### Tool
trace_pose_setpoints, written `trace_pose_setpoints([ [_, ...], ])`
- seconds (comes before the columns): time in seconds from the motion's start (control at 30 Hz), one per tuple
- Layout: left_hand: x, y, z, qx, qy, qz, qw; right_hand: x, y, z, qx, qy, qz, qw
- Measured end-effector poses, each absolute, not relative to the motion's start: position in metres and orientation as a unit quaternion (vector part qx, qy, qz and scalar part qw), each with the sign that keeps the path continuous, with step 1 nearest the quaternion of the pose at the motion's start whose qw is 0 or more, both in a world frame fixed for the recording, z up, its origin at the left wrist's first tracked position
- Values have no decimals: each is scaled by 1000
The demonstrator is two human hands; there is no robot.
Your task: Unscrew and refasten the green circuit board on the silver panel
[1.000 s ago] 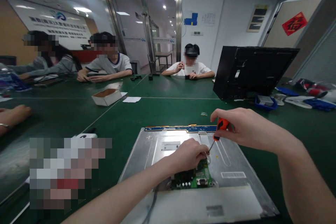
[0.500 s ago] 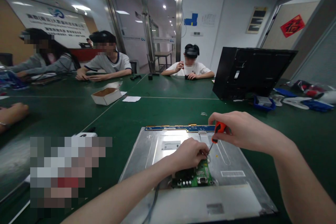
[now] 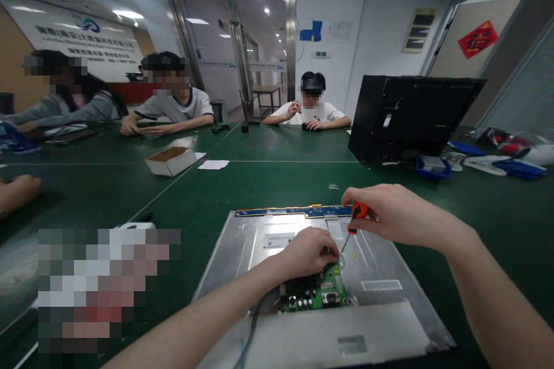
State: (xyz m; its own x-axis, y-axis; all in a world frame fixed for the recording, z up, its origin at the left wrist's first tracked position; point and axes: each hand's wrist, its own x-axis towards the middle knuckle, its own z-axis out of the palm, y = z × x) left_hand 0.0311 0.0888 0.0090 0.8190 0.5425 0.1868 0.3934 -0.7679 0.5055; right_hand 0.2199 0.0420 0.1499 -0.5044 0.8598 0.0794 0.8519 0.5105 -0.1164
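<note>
My right hand (image 3: 389,213) grips an orange-and-black screwdriver (image 3: 357,216), its thin shaft slanting down to the upper right corner of a green circuit board (image 3: 332,285). Beside the screwdriver's tip, the fingers of my left hand (image 3: 314,251) are pinched together over the board's upper edge. Whatever they may hold is hidden. The board sits on a flat metal display panel (image 3: 376,305), which lies on the table. Along the panel's far edge runs a narrow blue circuit strip (image 3: 277,213). A grey cable (image 3: 250,337) passes beneath my left forearm.
On the green table (image 3: 268,184) a black monitor (image 3: 415,118) stands at the back right, near a small blue tray (image 3: 433,167). An open cardboard box (image 3: 171,161) and white paper (image 3: 213,165) lie left of centre. Several people sit around; a co-worker's hand (image 3: 19,193) rests at far left.
The scene has shifted slightly left in view. Both hands stay almost where they were, with the screwdriver still at the board's corner and only small finger movement.
</note>
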Motion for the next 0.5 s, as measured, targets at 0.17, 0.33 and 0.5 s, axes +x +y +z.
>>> trace_pose_setpoints([
  [0.17, 29, 91, 13, 925, 239, 154, 252, 219, 42, 150, -479, -874, 34, 68],
  [0.33, 28, 91, 16, 915, 242, 155, 283, 218, 42, 150, -466, -881, 44, 69],
  [0.5, 28, 90, 17, 905, 260, 166, 293, 216, 41, 151, -466, -881, 43, 68],
])
